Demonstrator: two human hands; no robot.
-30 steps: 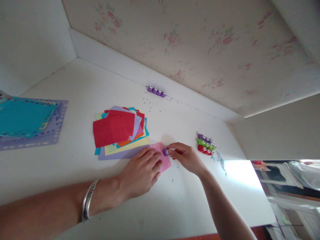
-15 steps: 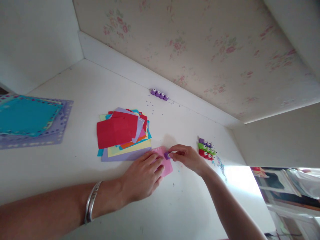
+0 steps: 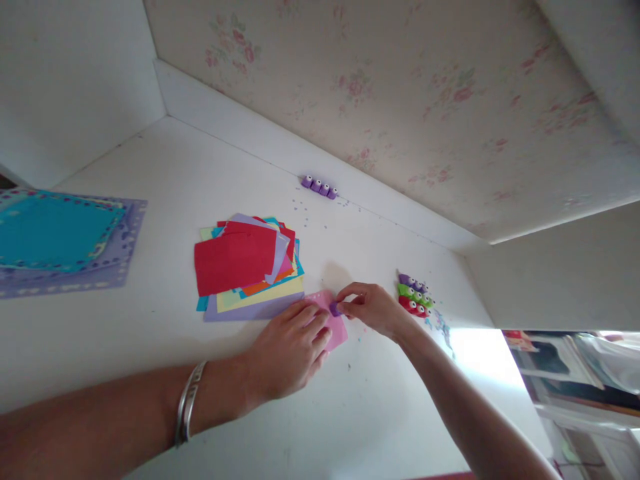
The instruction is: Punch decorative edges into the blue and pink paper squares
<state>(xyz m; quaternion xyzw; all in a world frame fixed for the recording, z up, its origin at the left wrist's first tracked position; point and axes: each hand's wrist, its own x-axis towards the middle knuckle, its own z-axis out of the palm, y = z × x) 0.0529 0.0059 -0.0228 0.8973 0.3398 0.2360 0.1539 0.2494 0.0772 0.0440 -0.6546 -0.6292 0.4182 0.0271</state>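
A small sheet of pink paper (image 3: 338, 331) lies on the white table, with a few tiny holes along its upper edge. My left hand (image 3: 295, 347) rests over the sheet's left part and holds it, fingers bent slightly on top; its thumb is hidden. At the paper's right edge, my right hand (image 3: 369, 308) pinches a small purple craft punch (image 3: 335, 309) between thumb and fingers. The fingers cover part of the punch. Just beyond my left hand is a loose stack of coloured paper (image 3: 235, 260), red on top.
A row of purple punches (image 3: 319, 187) stands against the back ledge, with tiny paper bits before it. Purple, green and red punches (image 3: 414, 297) sit in rows at the right. Larger blue and lilac sheets (image 3: 60, 230) with punched borders lie at the left.
The right fingers and the purple punch have shifted very slightly, with less of the punch showing. My left hand stays on the pink paper.
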